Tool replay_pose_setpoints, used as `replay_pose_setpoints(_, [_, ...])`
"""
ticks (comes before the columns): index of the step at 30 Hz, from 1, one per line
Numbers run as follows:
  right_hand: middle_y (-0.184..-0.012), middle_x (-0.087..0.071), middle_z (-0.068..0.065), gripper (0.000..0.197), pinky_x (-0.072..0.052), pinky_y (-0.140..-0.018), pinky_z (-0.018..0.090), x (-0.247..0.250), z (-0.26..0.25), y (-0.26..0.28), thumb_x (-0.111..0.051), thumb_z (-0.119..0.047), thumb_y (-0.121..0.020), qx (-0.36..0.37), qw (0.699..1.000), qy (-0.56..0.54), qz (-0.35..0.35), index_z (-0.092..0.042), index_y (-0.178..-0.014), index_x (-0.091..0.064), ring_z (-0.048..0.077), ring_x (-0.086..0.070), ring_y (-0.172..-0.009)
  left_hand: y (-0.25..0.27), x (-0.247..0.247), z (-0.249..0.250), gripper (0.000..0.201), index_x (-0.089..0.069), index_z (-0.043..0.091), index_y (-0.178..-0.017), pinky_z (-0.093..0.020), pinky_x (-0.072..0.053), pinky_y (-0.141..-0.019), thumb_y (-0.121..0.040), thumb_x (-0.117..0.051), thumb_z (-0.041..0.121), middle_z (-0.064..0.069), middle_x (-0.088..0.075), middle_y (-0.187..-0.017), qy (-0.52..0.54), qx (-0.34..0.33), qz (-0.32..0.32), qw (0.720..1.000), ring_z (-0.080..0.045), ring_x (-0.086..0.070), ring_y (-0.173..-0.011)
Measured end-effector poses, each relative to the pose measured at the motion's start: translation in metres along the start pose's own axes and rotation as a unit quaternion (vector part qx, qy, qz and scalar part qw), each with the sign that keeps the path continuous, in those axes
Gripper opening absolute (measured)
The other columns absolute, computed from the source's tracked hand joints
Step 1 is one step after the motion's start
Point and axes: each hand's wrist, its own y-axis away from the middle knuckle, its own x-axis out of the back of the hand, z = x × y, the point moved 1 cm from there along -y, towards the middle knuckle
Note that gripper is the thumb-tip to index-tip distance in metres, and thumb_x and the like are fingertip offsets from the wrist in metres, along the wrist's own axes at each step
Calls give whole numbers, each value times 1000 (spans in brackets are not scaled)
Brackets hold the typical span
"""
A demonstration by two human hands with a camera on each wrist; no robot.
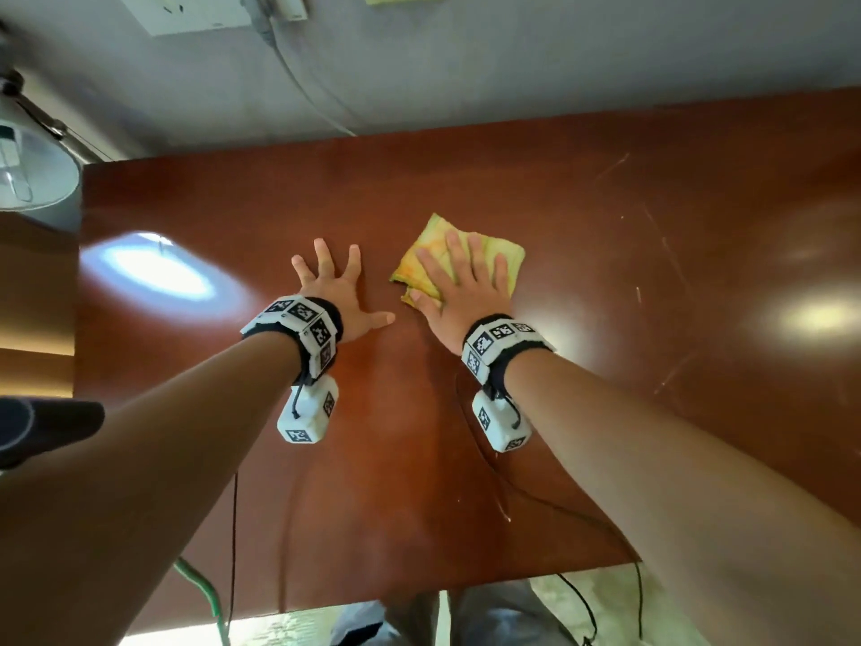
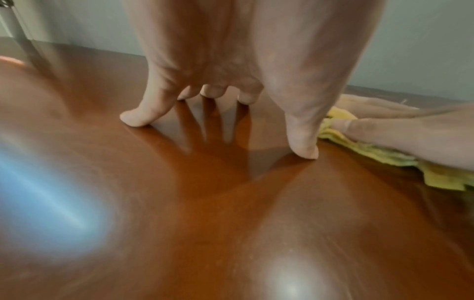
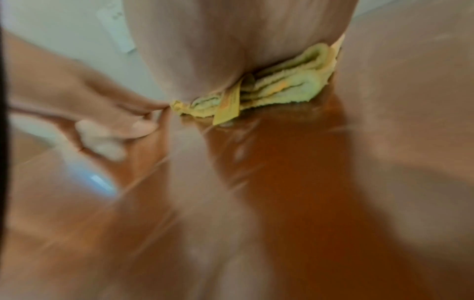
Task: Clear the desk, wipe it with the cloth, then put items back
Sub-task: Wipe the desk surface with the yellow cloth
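A folded yellow cloth (image 1: 489, 247) lies near the middle of the reddish-brown desk (image 1: 652, 319). My right hand (image 1: 461, 282) presses flat on it with straight fingers; the cloth (image 3: 287, 85) bunches under the palm in the blurred right wrist view. Just left of it, my left hand (image 1: 333, 284) rests on the bare wood with fingers spread. In the left wrist view the left fingertips (image 2: 133, 118) touch the desk (image 2: 179, 203), and the cloth (image 2: 384, 156) shows at the right under the other hand.
A grey wall with a white outlet plate (image 1: 186, 11) and a cable (image 1: 307, 95) runs behind the desk. A round grey object (image 1: 32, 174) stands off the desk's left edge. Thin black wires (image 1: 559, 505) trail from the wrist units across the near side.
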Motion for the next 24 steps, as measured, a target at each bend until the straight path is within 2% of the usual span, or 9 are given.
replay_pose_setpoints(2, [-165, 21, -5, 63, 13, -119, 55, 7, 29, -2, -12, -66, -98, -70, 997, -36, 6, -46, -156, 5, 26, 22, -150, 6, -1, -3, 108, 12, 35, -156, -57, -19, -117, -83, -61, 68, -5, 26, -161, 3, -5, -8, 1000, -42, 16, -147])
replay_pose_setpoints(5, [-165, 21, -3, 65, 11, -120, 55, 16, 65, 0, -11, -67, -98, -136, 990, -43, 5, -44, -156, 7, 27, 22, -151, 21, -17, -8, 97, 11, 37, -156, -58, -21, -117, -89, -53, 66, -3, 24, -162, -5, -14, -13, 1000, -40, 16, -148])
replay_pose_setpoints(7, [-165, 21, -1, 65, 9, -120, 57, 14, 67, 5, -11, -65, -99, -157, 987, -42, 10, -42, -157, 8, 29, 21, -151, 35, -35, -12, 96, 14, 41, -154, -62, -25, -114, -88, -49, 68, -1, 27, -161, -29, -19, -27, 999, -41, 16, -148])
replay_pose_setpoints(9, [-165, 22, 2, 65, 10, -119, 59, 7, 49, 11, -12, -62, -100, -174, 983, -57, 24, -39, -157, 8, 31, 21, -151, 44, -53, -19, 97, 19, 46, -150, -66, -29, -110, -86, -49, 73, 1, 31, -159, -41, -22, -33, 998, -40, 18, -147])
replay_pose_setpoints(11, [-165, 20, 4, 65, 11, -118, 60, -4, 15, 25, -15, -60, -101, -156, 985, -62, 25, -38, -158, 7, 34, 19, -151, 49, -62, -23, 96, 20, 49, -149, -70, -30, -106, -84, -47, 75, 3, 33, -158, -41, -30, -25, 998, -39, 21, -147])
replay_pose_setpoints(14, [-165, 19, 5, 64, 12, -117, 61, -31, -50, 60, -14, -57, -102, -57, 998, -24, 8, -37, -157, 7, 34, 17, -151, 48, -66, -23, 92, 18, 48, -150, -73, -30, -104, -88, -47, 70, 3, 32, -158, -35, -38, -14, 999, -39, 22, -146])
replay_pose_setpoints(16, [-165, 20, 5, 62, 10, -117, 61, -42, -70, 72, -14, -56, -102, -22, 1000, -10, 0, -37, -158, 6, 33, 19, -151, 45, -65, -22, 91, 14, 46, -152, -72, -30, -105, -88, -48, 64, 2, 30, -159, -27, -44, -7, 999, -41, 22, -146])
replay_pose_setpoints(20, [-166, 18, -2, 62, 9, -119, 57, -39, -53, 72, -12, -62, -100, -7, 1000, -6, 6, -42, -156, 4, 27, 17, -152, 50, -67, -21, 97, 14, 45, -153, -72, -26, -108, -84, -49, 72, 1, 29, -160, -28, -50, -13, 998, -43, 22, -145])
replay_pose_setpoints(24, [-166, 16, -6, 63, 9, -120, 55, -27, 6, 70, -12, -66, -99, -105, 993, -42, 32, -45, -156, 2, 25, 16, -152, 65, -74, -24, 89, 13, 48, -151, -73, -22, -108, -88, -45, 72, 3, 30, -159, -65, -65, -3, 996, -34, 19, -148])
